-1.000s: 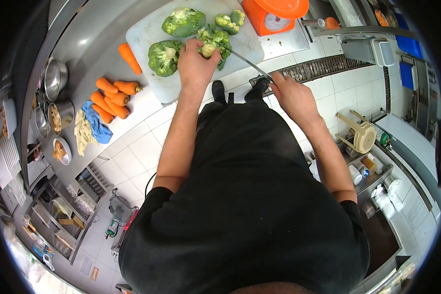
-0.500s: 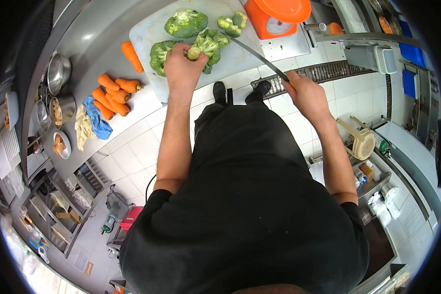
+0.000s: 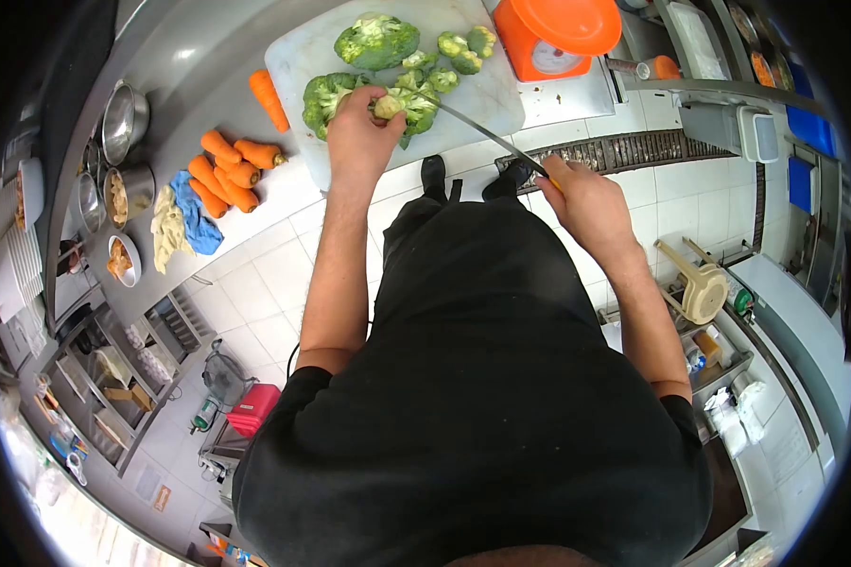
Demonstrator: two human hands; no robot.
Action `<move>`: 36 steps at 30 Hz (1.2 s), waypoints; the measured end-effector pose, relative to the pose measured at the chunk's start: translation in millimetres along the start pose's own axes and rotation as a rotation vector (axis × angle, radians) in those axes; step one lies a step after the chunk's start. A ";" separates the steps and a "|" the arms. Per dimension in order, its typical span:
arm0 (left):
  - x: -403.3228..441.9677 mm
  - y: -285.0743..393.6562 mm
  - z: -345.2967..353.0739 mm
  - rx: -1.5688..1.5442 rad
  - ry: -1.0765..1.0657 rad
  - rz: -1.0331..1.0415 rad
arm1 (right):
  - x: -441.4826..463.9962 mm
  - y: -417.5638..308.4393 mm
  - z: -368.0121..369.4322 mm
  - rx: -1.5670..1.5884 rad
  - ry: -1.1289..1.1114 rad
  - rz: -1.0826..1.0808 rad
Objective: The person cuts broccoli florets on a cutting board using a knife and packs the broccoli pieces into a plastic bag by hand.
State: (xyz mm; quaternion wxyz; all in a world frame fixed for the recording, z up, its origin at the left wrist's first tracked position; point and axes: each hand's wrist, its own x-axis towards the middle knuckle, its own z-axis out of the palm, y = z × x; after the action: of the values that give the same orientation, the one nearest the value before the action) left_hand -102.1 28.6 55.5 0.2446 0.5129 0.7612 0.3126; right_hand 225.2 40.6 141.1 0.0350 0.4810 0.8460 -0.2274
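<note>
My left hand (image 3: 364,132) is closed on a broccoli head (image 3: 413,109) at the near part of the white cutting board (image 3: 298,57). In my right hand (image 3: 581,203) is the handle of a long knife (image 3: 487,132), its blade pointing up and left with the tip at the broccoli. Left of my fingers lies another broccoli piece (image 3: 320,102). Farther back on the board rests a large broccoli head (image 3: 376,42), with cut florets (image 3: 465,49) to its right. Small loose florets (image 3: 440,77) sit just beyond the blade's tip.
An orange kitchen scale (image 3: 553,42) stands right of the board. On the counter to the left are several carrots (image 3: 229,175), a blue cloth (image 3: 197,219), a yellowish cloth (image 3: 168,231) and metal bowls (image 3: 123,123). A floor drain grate (image 3: 624,151) runs below the counter edge.
The knife tip has moved down and left onto the broccoli. Small florets now lie separate beside it. The whole view has shifted slightly, with the board appearing farther right.
</note>
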 end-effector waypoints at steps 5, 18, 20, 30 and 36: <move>-2.3 -2.9 2.4 -0.018 -0.004 0.021 | 0.0 -5.9 -1.8 -0.012 -0.051 0.020; -1.0 -4.2 2.5 0.020 -0.036 0.033 | 9.8 -17.3 8.5 0.011 -0.097 -0.007; -2.1 -2.8 1.4 0.018 -0.036 0.039 | 14.4 -20.7 10.9 0.013 -0.106 -0.001; -4.7 -6.8 4.9 0.010 -0.015 0.035 | 15.2 -21.0 12.8 -0.028 -0.076 0.017; -3.9 -3.2 7.5 0.075 0.042 0.013 | 7.9 -14.1 5.9 -0.048 -0.075 0.134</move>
State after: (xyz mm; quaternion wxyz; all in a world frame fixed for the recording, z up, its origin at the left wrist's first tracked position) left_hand -97.6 25.8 48.3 0.2072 0.5200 0.7741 0.2959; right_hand 208.3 38.2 138.6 0.0933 0.5265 0.8153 -0.2223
